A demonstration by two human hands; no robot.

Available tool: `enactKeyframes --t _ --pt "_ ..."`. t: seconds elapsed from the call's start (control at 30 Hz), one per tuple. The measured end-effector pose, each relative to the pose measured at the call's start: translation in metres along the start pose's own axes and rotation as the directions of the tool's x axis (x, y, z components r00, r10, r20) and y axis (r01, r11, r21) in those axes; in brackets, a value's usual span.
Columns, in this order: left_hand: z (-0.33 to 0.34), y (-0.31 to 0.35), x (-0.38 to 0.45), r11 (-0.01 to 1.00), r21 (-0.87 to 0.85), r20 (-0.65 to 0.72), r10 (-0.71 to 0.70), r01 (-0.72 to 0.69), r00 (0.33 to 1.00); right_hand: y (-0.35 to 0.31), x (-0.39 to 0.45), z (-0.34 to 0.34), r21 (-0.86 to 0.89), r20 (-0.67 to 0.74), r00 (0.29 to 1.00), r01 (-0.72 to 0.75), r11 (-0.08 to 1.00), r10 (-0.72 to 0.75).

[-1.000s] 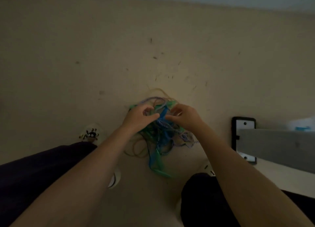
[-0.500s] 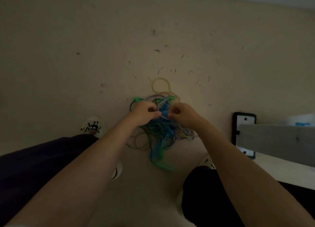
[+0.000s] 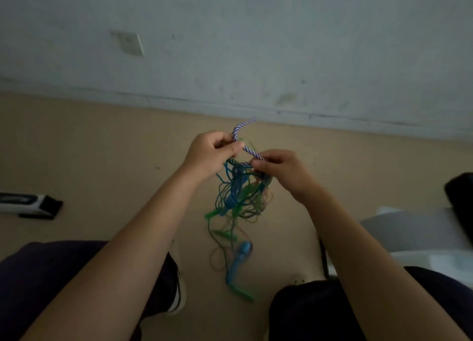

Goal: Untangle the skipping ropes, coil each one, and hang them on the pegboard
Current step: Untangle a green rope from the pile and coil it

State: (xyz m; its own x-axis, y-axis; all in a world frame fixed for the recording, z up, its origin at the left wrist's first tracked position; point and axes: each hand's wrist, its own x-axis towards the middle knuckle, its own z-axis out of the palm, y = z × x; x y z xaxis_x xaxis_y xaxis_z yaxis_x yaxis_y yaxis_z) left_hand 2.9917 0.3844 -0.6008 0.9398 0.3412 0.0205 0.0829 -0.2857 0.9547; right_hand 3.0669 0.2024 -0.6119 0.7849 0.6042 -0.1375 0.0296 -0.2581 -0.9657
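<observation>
the tangle of skipping ropes (image 3: 239, 192) hangs in the air between the person's knees, above the floor (image 3: 102, 148), with a blue handle (image 3: 239, 261) and a green handle (image 3: 243, 293) dangling lowest. the left hand (image 3: 211, 152) pinches the purple-and-white braided rope (image 3: 243, 138) near its free end, which arcs up stiffly past the fingers. the right hand (image 3: 280, 167) pinches the same rope just where it dives into the knot. that braided rope looks thick, soft and easy to grip; the thin green and blue cords look slick and springy, likely to snag on each other. the whole bundle seems light. i'd hold the braid close to the knot and feed it out, never yank by a handle.
</observation>
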Motion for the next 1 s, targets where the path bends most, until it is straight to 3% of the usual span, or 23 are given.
enactKeyframes --t 0.1,0.23,0.5,0.57,0.77,1.0 --pt "-0.019 0.046 -0.019 0.994 -0.006 -0.004 0.112 -0.112 0.994 -0.053 -0.024 -0.007 0.078 -0.001 0.998 0.069 0.995 -0.069" --pt "-0.038 0.067 -0.035 0.988 0.034 0.081 0.145 -0.148 0.986 -0.093 -0.045 -0.012 0.16 0.018 0.995 0.09 0.983 -0.094" --pt "-0.024 0.053 -0.048 0.973 0.202 0.1 0.09 -0.109 0.991 -0.075 -0.05 -0.007 0.243 0.04 0.998 0.046 0.969 -0.057" --pt "-0.023 0.051 -0.049 0.97 0.215 0.101 0.097 -0.117 0.99 -0.065 -0.049 -0.005 0.197 0.063 0.996 0.045 0.979 -0.058" --pt "-0.025 0.051 -0.051 0.987 0.04 -0.034 0.154 -0.153 0.988 -0.067 -0.047 -0.004 -0.015 0.158 0.98 0.123 0.992 -0.119" --pt "-0.016 0.045 -0.048 0.996 -0.034 0.046 0.087 -0.085 0.995 -0.059 -0.041 -0.01 0.022 0.089 0.988 0.126 0.992 -0.127"
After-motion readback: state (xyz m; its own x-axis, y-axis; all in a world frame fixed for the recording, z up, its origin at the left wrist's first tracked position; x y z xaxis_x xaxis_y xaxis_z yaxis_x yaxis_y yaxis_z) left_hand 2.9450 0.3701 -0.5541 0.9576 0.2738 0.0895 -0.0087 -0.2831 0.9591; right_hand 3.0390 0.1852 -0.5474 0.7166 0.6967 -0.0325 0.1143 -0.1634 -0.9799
